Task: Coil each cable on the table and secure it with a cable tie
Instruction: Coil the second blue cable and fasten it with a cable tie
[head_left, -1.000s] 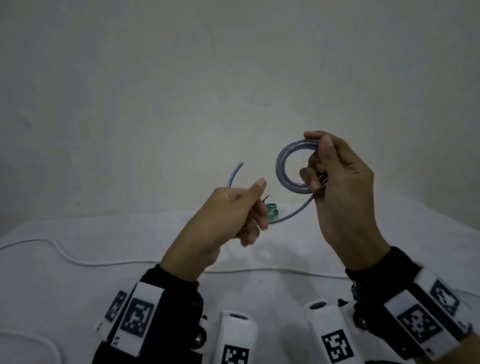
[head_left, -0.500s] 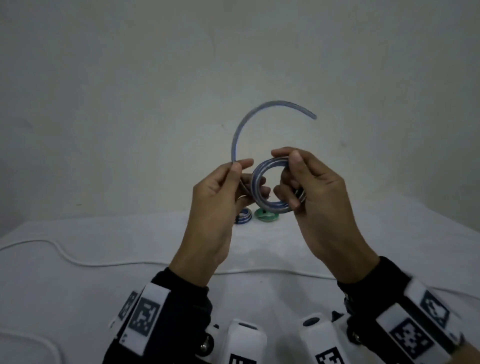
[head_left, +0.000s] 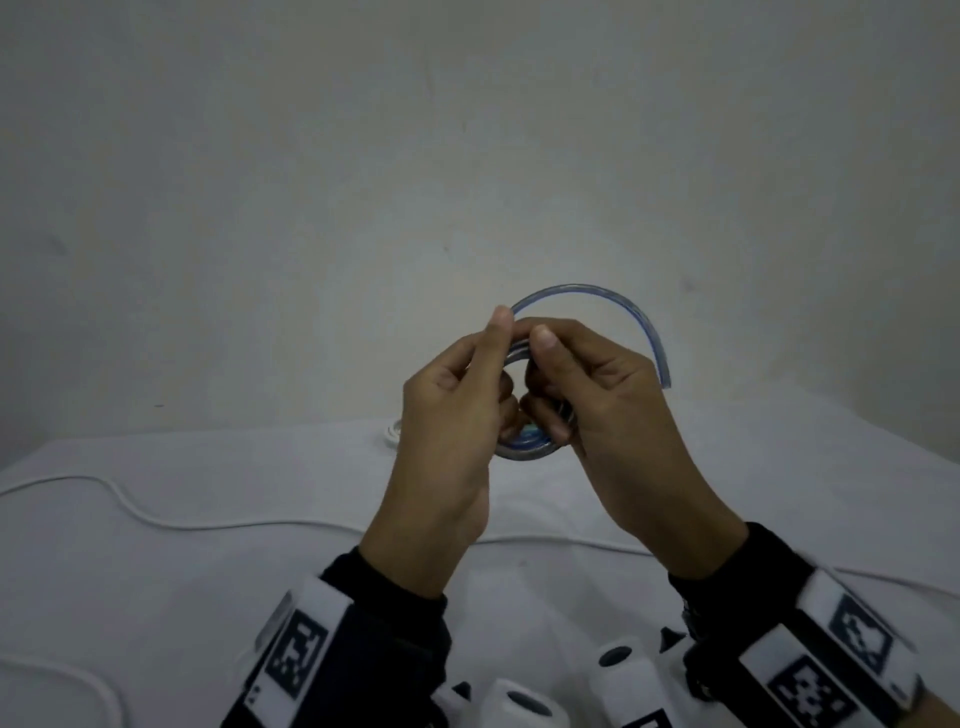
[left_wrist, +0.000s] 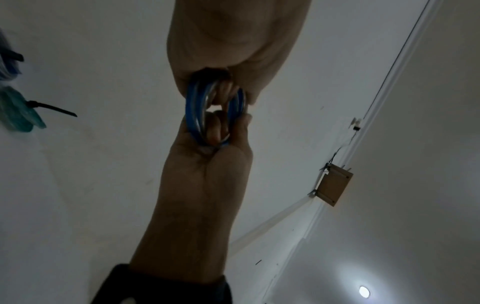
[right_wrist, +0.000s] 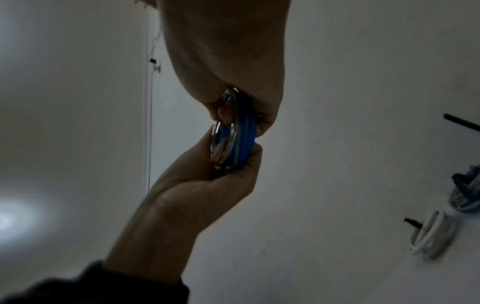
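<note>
Two-hand grip (head_left: 514, 384), one blue cable (head_left: 597, 296), perhaps three loops

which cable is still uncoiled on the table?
The long white cable trailing loose across the table. The blue cable is a coil in both hands; the white coil is already tied.

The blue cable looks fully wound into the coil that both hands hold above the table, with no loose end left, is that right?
Not quite. Both the left hand and the right hand do hold the blue cable coil above the table, but the head view shows a loose tail still arching out over the right hand, so winding is unfinished.
</note>
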